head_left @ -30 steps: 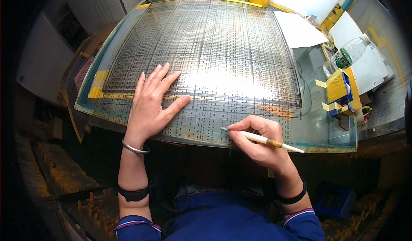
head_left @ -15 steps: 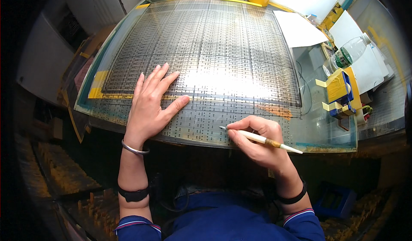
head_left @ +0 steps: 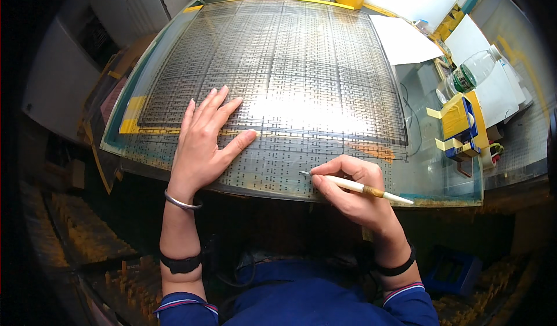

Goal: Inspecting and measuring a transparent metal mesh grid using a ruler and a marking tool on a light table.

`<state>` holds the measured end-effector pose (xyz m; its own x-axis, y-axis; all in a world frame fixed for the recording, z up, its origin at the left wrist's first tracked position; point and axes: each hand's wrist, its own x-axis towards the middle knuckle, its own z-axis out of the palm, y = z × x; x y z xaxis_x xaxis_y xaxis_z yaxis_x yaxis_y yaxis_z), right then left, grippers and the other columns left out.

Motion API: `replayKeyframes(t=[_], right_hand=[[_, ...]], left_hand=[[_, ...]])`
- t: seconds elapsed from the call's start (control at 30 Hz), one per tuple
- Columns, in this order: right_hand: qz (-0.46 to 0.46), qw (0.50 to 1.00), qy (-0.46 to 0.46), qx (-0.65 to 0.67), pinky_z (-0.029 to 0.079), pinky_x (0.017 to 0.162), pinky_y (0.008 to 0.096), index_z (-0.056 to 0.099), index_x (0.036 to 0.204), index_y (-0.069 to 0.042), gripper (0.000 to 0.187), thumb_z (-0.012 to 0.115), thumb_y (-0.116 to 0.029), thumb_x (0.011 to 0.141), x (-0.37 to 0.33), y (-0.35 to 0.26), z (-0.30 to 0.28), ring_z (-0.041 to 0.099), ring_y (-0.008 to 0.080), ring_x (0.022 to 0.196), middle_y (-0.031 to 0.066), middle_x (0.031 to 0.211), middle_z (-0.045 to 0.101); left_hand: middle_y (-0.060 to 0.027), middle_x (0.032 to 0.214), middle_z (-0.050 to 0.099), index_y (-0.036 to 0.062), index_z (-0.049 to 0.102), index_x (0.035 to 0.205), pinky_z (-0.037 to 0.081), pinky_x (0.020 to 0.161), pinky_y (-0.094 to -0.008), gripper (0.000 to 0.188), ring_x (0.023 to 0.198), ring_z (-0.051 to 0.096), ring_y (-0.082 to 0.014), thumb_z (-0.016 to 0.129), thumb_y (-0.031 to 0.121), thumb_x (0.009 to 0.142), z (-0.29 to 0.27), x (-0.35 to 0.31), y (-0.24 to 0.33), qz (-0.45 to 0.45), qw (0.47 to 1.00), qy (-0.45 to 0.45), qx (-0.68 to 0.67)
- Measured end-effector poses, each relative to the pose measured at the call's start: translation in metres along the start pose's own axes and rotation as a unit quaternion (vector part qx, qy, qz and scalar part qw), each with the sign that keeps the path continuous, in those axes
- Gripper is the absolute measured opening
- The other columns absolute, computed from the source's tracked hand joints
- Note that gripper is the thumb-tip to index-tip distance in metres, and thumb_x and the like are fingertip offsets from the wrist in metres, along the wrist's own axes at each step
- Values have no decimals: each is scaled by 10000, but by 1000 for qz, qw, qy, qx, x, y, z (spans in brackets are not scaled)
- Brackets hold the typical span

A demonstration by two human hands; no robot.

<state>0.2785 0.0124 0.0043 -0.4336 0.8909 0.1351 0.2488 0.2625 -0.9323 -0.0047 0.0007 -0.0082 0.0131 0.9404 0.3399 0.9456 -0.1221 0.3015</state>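
My right hand (head_left: 358, 205) pinches the pen (head_left: 348, 184) over the near part of the dotted sheet (head_left: 278, 65), its tip too small to tell if it touches. My left hand (head_left: 203, 140) lies fingers apart on the sheet's near left, hiding part, and glare (head_left: 316, 112) blots out more to the right.

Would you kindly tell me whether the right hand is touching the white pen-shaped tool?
Touching: the head view shows the right hand pinching the white pen-shaped tool between thumb and forefinger.
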Motion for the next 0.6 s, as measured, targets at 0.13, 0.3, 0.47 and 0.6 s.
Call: replayKeyframes(t=[0.13,0.3,0.47,0.6], right_hand=[[-27,999,-39,8,503,573,242,758,919,-2,114,748,-93,850,-2,5,-5,653,76,631,68,719,718],[10,1000,9,-4,501,572,238,761,923,1,122,750,-92,844,-1,-2,0,648,70,628,65,711,716],[-23,998,-52,21,499,578,228,759,929,6,123,756,-99,866,-3,2,-6,644,61,643,56,719,716],[15,998,-37,44,509,620,224,750,981,15,140,740,-91,890,-2,-3,-5,647,59,693,58,779,731]], left_hand=[[-173,1552,460,102,600,1403,159,1247,-527,678,1484,371,-313,648,573,918,-1,0,1,1,1000,0,1],[-174,1552,460,101,599,1405,159,1247,-527,683,1483,373,-311,651,573,915,0,0,0,0,1000,0,1],[-176,1549,464,99,600,1404,156,1249,-522,683,1483,373,-309,654,571,914,-1,0,1,-3,1000,-1,4],[-176,1555,459,101,590,1414,157,1250,-521,659,1489,366,-309,661,534,923,-2,0,2,-3,1000,-4,5]])
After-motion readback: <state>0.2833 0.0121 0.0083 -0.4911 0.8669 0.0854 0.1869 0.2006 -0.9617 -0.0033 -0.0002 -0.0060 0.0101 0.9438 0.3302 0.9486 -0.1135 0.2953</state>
